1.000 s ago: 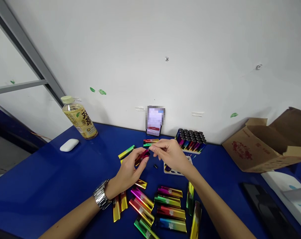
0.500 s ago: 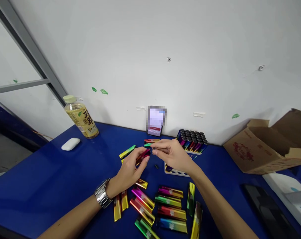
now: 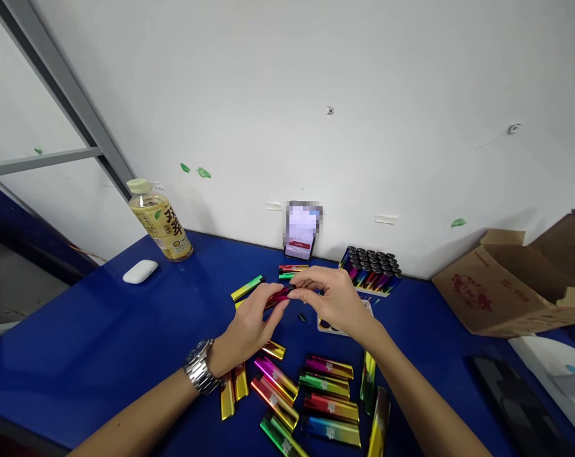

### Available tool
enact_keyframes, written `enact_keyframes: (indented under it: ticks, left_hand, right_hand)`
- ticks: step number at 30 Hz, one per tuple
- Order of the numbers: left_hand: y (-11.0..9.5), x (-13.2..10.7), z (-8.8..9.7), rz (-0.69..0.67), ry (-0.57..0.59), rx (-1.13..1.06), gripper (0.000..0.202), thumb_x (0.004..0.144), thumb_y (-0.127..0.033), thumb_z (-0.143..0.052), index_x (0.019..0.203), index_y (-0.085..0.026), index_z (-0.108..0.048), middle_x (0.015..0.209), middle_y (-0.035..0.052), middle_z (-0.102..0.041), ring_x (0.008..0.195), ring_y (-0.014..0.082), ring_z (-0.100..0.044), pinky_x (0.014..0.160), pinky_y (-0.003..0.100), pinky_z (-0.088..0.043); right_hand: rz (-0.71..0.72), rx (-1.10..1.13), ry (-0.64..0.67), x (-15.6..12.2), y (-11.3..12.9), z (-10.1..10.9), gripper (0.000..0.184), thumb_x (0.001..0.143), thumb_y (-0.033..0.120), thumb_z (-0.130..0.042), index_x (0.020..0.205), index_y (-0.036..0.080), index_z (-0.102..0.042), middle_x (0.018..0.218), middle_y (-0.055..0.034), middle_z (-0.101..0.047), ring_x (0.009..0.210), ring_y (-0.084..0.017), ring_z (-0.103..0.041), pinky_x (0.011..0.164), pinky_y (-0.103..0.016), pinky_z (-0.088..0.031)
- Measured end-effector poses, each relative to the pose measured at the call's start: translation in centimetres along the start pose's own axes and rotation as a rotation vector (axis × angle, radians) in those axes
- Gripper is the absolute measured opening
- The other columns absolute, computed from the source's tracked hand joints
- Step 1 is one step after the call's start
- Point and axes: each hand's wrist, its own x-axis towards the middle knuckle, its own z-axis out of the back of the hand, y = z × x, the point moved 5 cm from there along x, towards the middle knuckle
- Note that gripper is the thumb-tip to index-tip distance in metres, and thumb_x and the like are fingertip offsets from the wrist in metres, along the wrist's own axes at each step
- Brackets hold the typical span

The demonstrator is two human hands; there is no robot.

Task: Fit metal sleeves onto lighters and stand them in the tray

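Observation:
My left hand (image 3: 254, 317) is closed around a shiny red-pink casing (image 3: 278, 297), a flat metallic tube. My right hand (image 3: 334, 298) pinches a small dark piece (image 3: 292, 287) at the casing's right end; the fingertips largely hide it. Another small dark piece (image 3: 301, 317) lies on the table just below the hands. Several two-tone metallic casings lie nearer to me, among them a magenta-and-gold one (image 3: 329, 367) and a blue-and-gold one (image 3: 332, 431). A green-and-yellow casing (image 3: 247, 288) rests beyond my left hand.
Behind my right hand, a white tray with holes (image 3: 366, 307) is partly covered. Several black-ended tubes (image 3: 370, 263) stand upright in a rack. A phone (image 3: 301, 231) leans on the wall. On the blue table (image 3: 101, 343) are a drink bottle (image 3: 161, 222), a white case (image 3: 140, 271) and a cardboard box (image 3: 487, 285).
My right fingertips have come against the end of the casing; the gap between them and it has closed. The whole view has shifted slightly.

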Motion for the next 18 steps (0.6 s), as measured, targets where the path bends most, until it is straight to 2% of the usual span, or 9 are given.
enact_keyframes:
  ticks: [4,10,13,18]
  left_hand:
    - [0.1,-0.1,0.0,-0.036,-0.023,0.012,0.025,0.092,-0.019,-0.051,0.116,-0.019,-0.047,0.096,0.0055,-0.064,0.082,0.0143,-0.065,0.070,0.025,-0.055]
    - [-0.1,0.0,0.2,-0.044,-0.029,0.063,0.023,0.092,-0.019,-0.051,0.115,-0.019,-0.049,0.096,0.0062,-0.065,0.082,0.0157,-0.065,0.073,0.029,-0.055]
    - [-0.2,0.0,0.2,-0.068,-0.029,0.048,0.025,0.092,-0.018,-0.051,0.116,-0.019,-0.049,0.095,0.0062,-0.065,0.082,0.0159,-0.065,0.072,0.028,-0.056]
    - [-0.4,0.1,0.3,-0.117,-0.044,0.015,0.030,0.090,-0.014,-0.053,0.120,-0.020,-0.048,0.097,0.0064,-0.065,0.087,0.0162,-0.064,0.076,0.028,-0.055]
  right_hand:
    - [0.015,-0.029,-0.002,0.0,0.3,0.1,0.008,0.080,0.020,-0.066,0.085,0.018,-0.072,0.080,-0.0040,-0.071,0.071,-0.016,-0.067,0.065,-0.028,-0.056]
    - [0.030,-0.066,0.004,-0.1,0.5,0.3,0.009,0.081,0.022,-0.066,0.085,0.019,-0.073,0.081,-0.0041,-0.071,0.068,-0.015,-0.065,0.060,-0.027,-0.054]
    - [0.075,-0.102,0.018,-0.1,0.7,0.3,0.010,0.083,0.023,-0.065,0.085,0.019,-0.073,0.077,-0.0039,-0.070,0.065,-0.014,-0.064,0.058,-0.026,-0.052]
    - [0.191,-0.184,0.021,-0.1,1.1,0.3,0.013,0.085,0.019,-0.062,0.085,0.019,-0.074,0.077,-0.0048,-0.072,0.071,-0.017,-0.065,0.063,-0.029,-0.053]
